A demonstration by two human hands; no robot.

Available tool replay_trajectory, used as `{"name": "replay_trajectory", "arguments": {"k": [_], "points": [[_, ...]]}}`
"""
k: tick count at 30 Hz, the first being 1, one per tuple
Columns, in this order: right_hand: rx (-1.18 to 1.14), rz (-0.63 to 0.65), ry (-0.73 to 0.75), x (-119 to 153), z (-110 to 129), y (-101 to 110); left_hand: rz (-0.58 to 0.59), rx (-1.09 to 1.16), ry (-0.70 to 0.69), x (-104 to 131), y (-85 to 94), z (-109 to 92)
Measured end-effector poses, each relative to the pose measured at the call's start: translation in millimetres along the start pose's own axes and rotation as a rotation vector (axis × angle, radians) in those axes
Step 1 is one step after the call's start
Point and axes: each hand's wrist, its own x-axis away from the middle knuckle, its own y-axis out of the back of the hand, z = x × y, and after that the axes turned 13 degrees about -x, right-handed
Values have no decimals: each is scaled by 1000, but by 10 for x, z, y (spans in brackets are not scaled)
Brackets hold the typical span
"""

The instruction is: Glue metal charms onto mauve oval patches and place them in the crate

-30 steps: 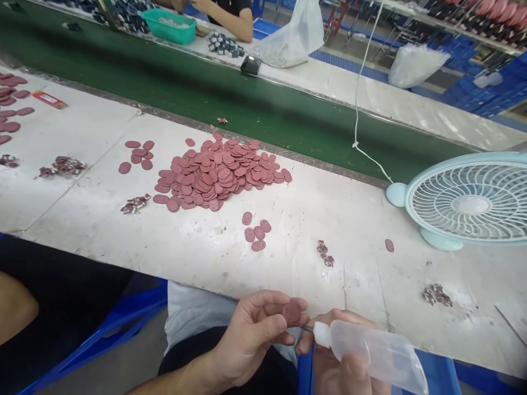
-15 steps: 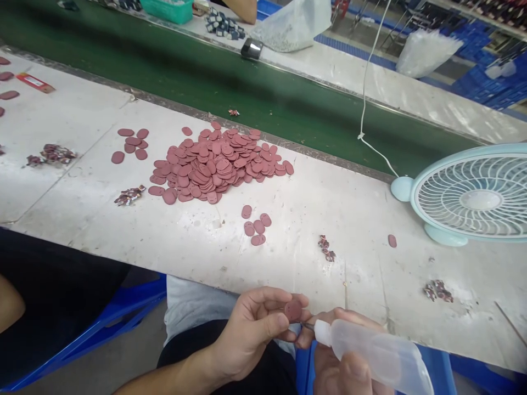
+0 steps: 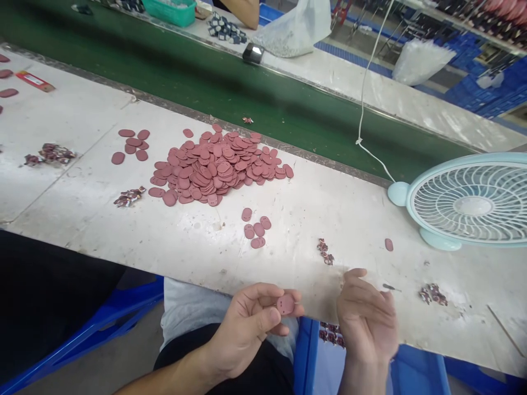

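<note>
Thumb (image 3: pixel 268 318) and fingers (image 3: pixel 263 291) of our left hand (image 3: pixel 241 334) pinch one dark-pink oval (image 3: pixel 285 304), which sits between them near their tips. Our right hand (image 3: pixel 368 315) is over the near edge of the white table (image 3: pixel 296 219); we cannot tell whether it grips anything.

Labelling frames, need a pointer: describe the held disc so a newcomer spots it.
Find the long white table, then its near edge. There the left hand pinches a small dark-pink oval disc. The loose discs nearby lie on the table; this one is held.
</note>
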Motion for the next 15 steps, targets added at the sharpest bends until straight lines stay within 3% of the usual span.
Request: {"name": "replay_trajectory", "arguments": {"k": [2,3,6,8,11,13,15], "points": [[-268,16,-112,-86,162,-108,-12,15,4,-14,5,-38],[-275,45,-132,-94,191,-111,-17,19,7,-21,10,-56],[14,202,-237,-9,60,7,-40,28,17,-32,42,-99],[495,259,-249,35,-168,113,-66,33,15,-37,78,-121],[1481,176,-37,-182,-622,231,-113,45,3,-65,153,-158],[2201,209,191,-614,-964,273,-128,58,-3,-100,217,-195],[2860,365,492,-1250,-1309,279,-126,66,-5,-134,287,-246]]}}
